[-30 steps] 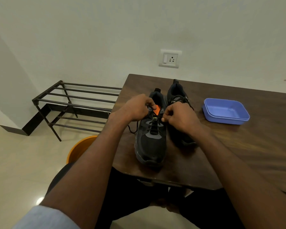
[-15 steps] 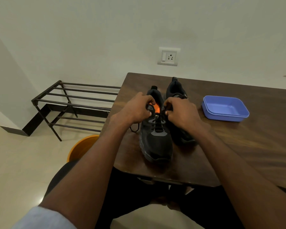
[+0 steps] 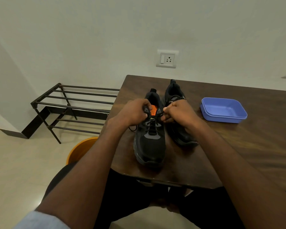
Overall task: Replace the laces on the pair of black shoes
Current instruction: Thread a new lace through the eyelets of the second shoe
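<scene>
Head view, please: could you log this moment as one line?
left hand: pinches lace | right hand: pinches lace | near shoe: top eyelets | far shoe: beside | blue tub: apart

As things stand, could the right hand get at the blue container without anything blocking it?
Probably yes. The blue container sits on bare table to the right of the right hand, nothing between them. But that hand is pinching the lace on the near shoe, so it must let go first.
</scene>
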Motion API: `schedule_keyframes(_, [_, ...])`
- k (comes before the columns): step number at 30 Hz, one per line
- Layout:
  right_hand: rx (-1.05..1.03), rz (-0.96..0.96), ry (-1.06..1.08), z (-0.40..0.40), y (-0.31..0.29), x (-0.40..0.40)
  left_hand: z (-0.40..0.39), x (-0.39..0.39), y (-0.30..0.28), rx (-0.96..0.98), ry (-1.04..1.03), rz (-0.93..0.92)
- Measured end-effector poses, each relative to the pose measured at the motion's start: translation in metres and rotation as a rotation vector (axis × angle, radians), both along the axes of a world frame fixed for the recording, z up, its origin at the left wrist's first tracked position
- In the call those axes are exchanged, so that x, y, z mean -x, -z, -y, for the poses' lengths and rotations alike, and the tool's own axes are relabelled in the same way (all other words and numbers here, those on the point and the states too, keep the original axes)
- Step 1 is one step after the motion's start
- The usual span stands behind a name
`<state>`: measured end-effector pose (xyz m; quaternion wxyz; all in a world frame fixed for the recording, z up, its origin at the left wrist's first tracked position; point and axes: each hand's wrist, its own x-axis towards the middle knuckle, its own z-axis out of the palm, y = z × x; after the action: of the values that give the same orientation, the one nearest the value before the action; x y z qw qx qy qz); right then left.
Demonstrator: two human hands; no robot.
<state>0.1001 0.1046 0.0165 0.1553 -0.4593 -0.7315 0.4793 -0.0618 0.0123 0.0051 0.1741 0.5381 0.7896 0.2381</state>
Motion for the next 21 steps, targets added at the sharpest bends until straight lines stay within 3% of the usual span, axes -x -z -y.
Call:
schedule_keyframes(4, [0.079,-0.127,0.011,0.004,-0.020,-0.010,0.006,0.007,-0.011,-0.048,-0.088,0.120])
schedule_keyframes(7, [0.175,-0.282,-0.066,0.010,-0.038,-0.013,0.015,0.006,-0.031,-0.222,-0.085,0.352])
schedule_keyframes(9, [0.230,-0.384,-0.136,0.014,-0.047,-0.014,0.019,0.003,-0.040,-0.336,-0.057,0.402])
schedule_keyframes(13, [0.329,-0.557,-0.169,0.019,-0.051,-0.015,0.014,0.003,-0.033,-0.365,-0.049,0.049])
schedule_keyframes(15, [0.466,-0.684,-0.166,0.019,-0.050,-0.014,0.013,0.004,-0.030,-0.363,-0.065,0.009])
schedule_keyframes(18, [0.634,-0.847,-0.183,0.018,-0.051,-0.010,0.015,0.001,-0.035,-0.399,-0.059,0.282])
schedule_keyframes(21, [0.676,-0.900,-0.144,0.018,-0.050,-0.006,0.017,-0.009,-0.043,-0.416,-0.054,0.605])
